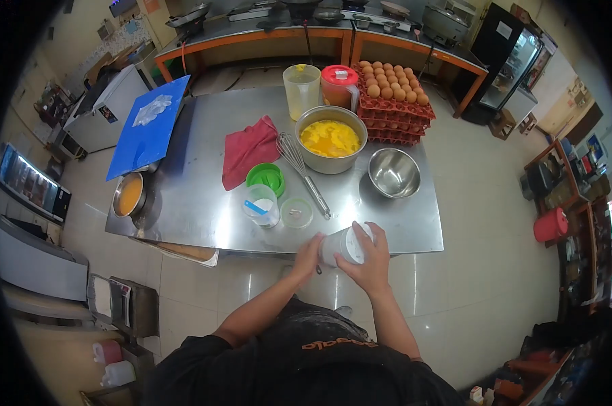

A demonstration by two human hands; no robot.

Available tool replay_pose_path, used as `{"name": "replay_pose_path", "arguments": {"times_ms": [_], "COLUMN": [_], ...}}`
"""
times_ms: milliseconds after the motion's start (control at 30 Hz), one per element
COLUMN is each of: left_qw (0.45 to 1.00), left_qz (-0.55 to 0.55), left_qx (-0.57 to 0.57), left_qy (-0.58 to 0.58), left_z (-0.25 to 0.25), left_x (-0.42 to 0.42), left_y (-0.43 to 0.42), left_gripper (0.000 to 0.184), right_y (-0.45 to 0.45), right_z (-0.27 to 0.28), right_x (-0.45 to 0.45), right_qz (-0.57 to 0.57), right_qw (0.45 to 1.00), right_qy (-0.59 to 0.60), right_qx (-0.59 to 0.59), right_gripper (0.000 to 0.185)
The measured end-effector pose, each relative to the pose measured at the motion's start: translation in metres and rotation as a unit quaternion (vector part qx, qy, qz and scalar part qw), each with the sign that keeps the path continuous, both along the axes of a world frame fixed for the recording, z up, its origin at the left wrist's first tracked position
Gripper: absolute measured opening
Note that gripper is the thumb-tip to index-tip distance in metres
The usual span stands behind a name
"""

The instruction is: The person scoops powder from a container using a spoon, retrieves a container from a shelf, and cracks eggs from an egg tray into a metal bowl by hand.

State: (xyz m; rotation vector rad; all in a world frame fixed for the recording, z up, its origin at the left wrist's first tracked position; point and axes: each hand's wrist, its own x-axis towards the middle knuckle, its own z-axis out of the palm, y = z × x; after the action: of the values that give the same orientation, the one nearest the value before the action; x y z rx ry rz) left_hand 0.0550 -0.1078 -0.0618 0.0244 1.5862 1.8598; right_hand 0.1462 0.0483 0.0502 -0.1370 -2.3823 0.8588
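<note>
At the table's front edge, my left hand and my right hand are closed around a whitish plastic container, which lies tilted on its side between them. My left fingers press one end and my right fingers wrap the other. What it contains is hard to make out. Just beyond are a clear round lid, a clear tub of white powder with a blue scoop, and a green container. A whisk leans against a metal pot of beaten egg.
A steel bowl stands on the right of the steel table. Stacked egg trays, a red-lidded jug and a clear pitcher are behind. Leftward lie a red cloth, a blue board and a bowl of orange liquid.
</note>
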Motion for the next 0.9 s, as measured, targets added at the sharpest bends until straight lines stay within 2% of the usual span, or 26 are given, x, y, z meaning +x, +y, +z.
{"name": "replay_pose_path", "arguments": {"times_ms": [33,67,167,300,367,500,600,733,867,900], "left_qw": [0.958,0.838,0.746,0.732,0.723,0.762,0.778,0.770,0.774,0.798], "left_qz": [0.000,0.003,-0.041,-0.038,-0.044,-0.058,-0.084,-0.085,-0.049,-0.037], "left_qx": [-0.141,-0.272,-0.383,-0.448,-0.463,-0.463,-0.496,-0.477,-0.406,-0.364], "left_qy": [0.248,0.474,0.543,0.513,0.511,0.449,0.375,0.414,0.484,0.478], "left_z": [-0.021,-0.024,-0.021,-0.027,-0.032,-0.032,-0.006,0.024,0.077,0.099], "left_x": [-0.016,-0.027,-0.063,-0.082,-0.082,-0.089,-0.091,-0.093,-0.079,-0.073], "left_y": [-0.009,-0.016,-0.019,-0.020,-0.018,-0.017,-0.009,-0.010,-0.022,-0.031], "left_gripper": [0.079,0.088,0.104,0.104,0.107,0.110,0.113,0.121,0.103,0.094], "right_y": [-0.003,-0.004,-0.009,-0.020,-0.026,-0.026,-0.029,-0.027,-0.027,-0.027], "right_z": [0.000,-0.001,-0.012,-0.049,-0.050,-0.051,-0.042,-0.045,-0.047,-0.047], "right_x": [-0.005,-0.010,-0.023,-0.039,-0.044,-0.057,-0.056,-0.051,-0.051,-0.053], "right_qz": [-0.013,-0.003,0.024,0.061,0.067,0.078,0.070,0.071,0.065,0.057], "right_qw": [0.999,0.998,0.991,0.984,0.982,0.978,0.978,0.980,0.983,0.982], "right_qy": [-0.009,-0.033,-0.091,-0.123,-0.137,-0.153,-0.170,-0.158,-0.150,-0.142], "right_qx": [0.031,0.050,0.093,0.112,0.108,0.115,0.102,0.096,0.087,0.109], "right_gripper": [0.075,0.074,0.074,0.076,0.075,0.078,0.076,0.078,0.078,0.078]}}
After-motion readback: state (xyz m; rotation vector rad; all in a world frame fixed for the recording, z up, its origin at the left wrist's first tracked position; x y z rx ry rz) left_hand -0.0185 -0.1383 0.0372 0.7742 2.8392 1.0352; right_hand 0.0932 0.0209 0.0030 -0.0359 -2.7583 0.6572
